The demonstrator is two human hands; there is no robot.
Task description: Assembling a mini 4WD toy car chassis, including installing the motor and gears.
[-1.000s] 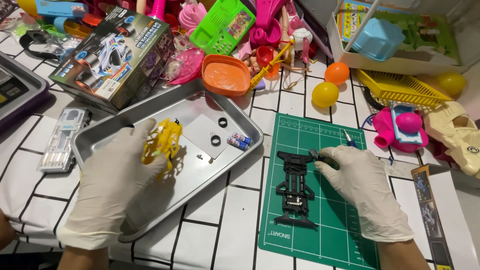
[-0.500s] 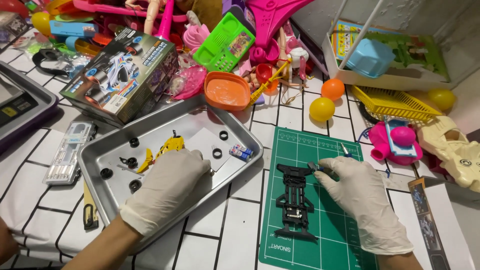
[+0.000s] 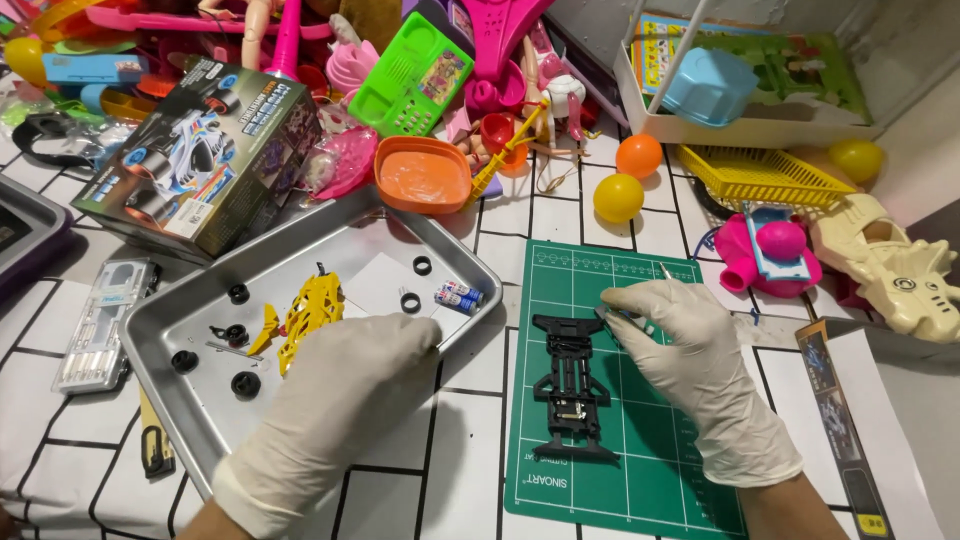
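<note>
left hand (image 3: 340, 400) flat over metal tray (image 3: 200, 310), grip open; right hand (image 3: 690, 350), grip pinching a slim tool (image 3: 665, 271) beside black chassis (image 3: 570, 385)

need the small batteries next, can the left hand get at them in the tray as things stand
Probably yes. The left hand is already over the metal tray, and the batteries lie uncovered near its right rim, just beyond the fingers. Nothing stands between them; only a small black ring lies close by.

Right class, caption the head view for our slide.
Gloved left hand over metal tray; right hand by black plastic chassis on green mat.
</note>
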